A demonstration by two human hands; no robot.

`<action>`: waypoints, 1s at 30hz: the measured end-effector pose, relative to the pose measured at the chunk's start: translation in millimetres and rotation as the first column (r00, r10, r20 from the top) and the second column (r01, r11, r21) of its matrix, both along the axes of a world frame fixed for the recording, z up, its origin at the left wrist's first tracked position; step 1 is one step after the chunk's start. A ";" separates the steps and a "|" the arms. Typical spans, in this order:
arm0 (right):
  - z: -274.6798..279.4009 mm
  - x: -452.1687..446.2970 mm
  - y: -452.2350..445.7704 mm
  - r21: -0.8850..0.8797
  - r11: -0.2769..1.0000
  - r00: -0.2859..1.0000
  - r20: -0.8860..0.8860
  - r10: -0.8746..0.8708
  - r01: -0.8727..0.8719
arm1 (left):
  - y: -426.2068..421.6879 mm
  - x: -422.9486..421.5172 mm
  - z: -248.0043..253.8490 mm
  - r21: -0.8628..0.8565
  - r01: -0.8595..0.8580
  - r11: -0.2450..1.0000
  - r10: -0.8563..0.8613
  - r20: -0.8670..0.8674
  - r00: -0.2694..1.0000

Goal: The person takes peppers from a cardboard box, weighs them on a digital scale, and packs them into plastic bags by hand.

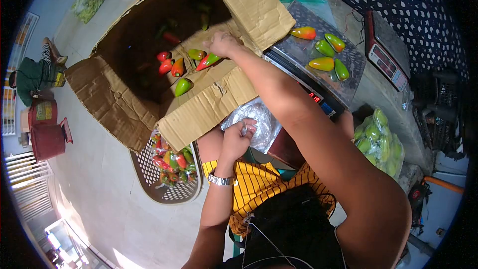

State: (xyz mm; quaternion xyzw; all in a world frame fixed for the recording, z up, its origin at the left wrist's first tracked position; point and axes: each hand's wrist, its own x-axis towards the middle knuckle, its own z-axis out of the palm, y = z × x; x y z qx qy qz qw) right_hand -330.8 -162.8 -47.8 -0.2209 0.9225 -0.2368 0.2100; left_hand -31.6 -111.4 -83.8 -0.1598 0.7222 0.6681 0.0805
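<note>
My right hand [222, 45] reaches inside an open cardboard box [194, 112], its fingers loosely apart above the peppers. Just below it lies a red and green pepper [208, 61]. Several more red, orange and green peppers [178, 67] rest on the box floor, the far ones in shadow. Outside the box, my left hand [238, 139] has its fingers curled on crumpled clear plastic bags [259, 119]. To the right, several peppers [322, 64] sit on the metal plate of a digital scale [343, 25] with a lit red display.
A perforated basket [191, 192] with bagged peppers stands on the floor at left. A bag of green produce [381, 142] lies at right, near a second scale [386, 50]. Another person [35, 77] is at far left beside red containers [47, 134].
</note>
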 end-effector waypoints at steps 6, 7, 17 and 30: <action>14.9 -2.3 1.4 0.207 0.978 0.999 0.033 0.020 -0.026 | -1.5 -1.0 10.7 -0.008 0.036 0.999 -0.036 0.027 0.999; 24.3 1.5 2.6 0.240 0.966 0.995 -0.022 0.102 -0.094 | -1.3 -1.3 11.6 -0.009 0.036 0.999 -0.035 0.043 0.998; 70.8 20.7 -69.4 0.282 0.858 0.877 -0.094 0.471 -0.430 | 1.8 2.6 4.7 0.043 -0.026 0.999 0.027 -0.025 0.999; -32.6 84.6 -268.1 0.381 0.688 0.679 -0.181 0.711 -0.618 | -12.8 9.4 5.3 0.004 0.101 0.995 -0.101 -0.018 0.995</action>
